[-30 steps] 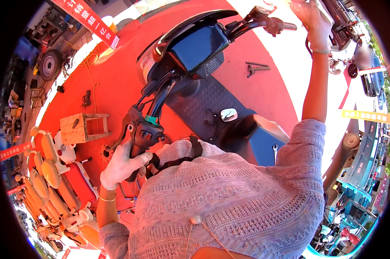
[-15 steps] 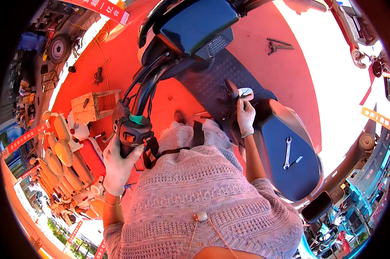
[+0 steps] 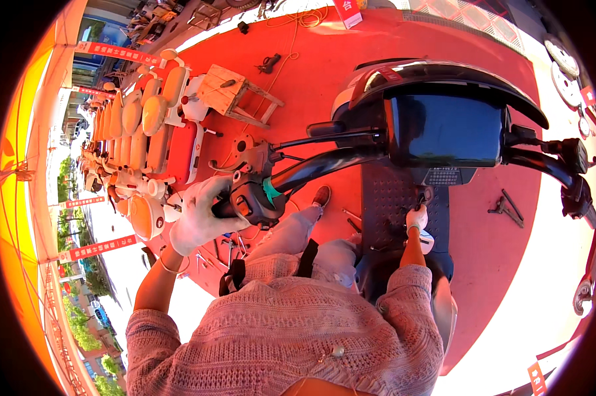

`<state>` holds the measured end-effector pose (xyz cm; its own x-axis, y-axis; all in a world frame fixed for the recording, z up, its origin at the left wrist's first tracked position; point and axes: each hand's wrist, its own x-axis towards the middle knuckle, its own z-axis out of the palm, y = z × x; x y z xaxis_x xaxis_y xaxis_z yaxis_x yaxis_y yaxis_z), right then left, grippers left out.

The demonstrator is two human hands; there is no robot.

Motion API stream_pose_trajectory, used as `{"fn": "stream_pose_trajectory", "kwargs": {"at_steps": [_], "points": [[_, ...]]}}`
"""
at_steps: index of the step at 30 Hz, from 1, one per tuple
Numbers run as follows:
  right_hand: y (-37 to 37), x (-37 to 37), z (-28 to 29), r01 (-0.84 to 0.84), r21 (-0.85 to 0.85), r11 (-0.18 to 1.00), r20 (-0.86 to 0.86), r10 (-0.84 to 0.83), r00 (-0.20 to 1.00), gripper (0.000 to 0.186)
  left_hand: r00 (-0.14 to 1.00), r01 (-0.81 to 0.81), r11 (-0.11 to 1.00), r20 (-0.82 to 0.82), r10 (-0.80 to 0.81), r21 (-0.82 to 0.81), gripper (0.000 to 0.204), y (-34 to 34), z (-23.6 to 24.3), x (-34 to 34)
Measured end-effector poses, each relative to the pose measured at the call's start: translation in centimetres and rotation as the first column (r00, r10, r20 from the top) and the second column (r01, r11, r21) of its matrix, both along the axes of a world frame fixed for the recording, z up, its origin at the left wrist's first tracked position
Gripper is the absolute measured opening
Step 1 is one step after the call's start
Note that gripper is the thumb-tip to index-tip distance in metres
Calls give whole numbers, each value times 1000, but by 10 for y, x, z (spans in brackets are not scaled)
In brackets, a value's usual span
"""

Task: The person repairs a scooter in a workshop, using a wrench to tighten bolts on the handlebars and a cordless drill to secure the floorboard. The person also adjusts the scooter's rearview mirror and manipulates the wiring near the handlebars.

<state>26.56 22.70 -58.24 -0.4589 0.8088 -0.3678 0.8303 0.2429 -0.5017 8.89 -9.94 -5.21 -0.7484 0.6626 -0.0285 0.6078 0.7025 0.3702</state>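
My left hand (image 3: 202, 211), in a white glove, wraps round the left handlebar grip (image 3: 225, 208) of an electric scooter. Beside its fingers is the black switch housing (image 3: 248, 206) with an orange button. Green tape (image 3: 270, 191) circles the bar just inboard. My right hand (image 3: 417, 216), gloved too, is closed above the dark studded footboard (image 3: 384, 191). A small dark piece with a rounded end (image 3: 424, 195) sticks out ahead of its fingers; its kind is unclear. A white object (image 3: 426, 243) shows by the right wrist, partly covered.
The scooter's glossy dark dash panel (image 3: 443, 132) fills the upper middle. A wooden stool (image 3: 222, 89) stands at the left. Parked scooters (image 3: 139, 125) line the far left. Loose tools (image 3: 228, 249) and a metal stand (image 3: 507, 208) lie on the red floor.
The view has swung, so the handlebar and dash sit farther right and the seat with the wrench is out of sight. My right hand has moved forward over the footboard; my left stays on the grip.
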Motion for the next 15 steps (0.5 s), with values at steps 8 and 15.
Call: {"fn": "stream_pose_trajectory", "kwargs": {"at_steps": [8,15], "points": [[-18,50,-65,-90,-159,983,129,111,985,27,993,103,994,-61,-101,23,62,-8,-8,-6],[-33,46,-17,78,-249,965,153,-41,987,29,978,192,961,37,-203,201,59,-19,-10,-19]]}}
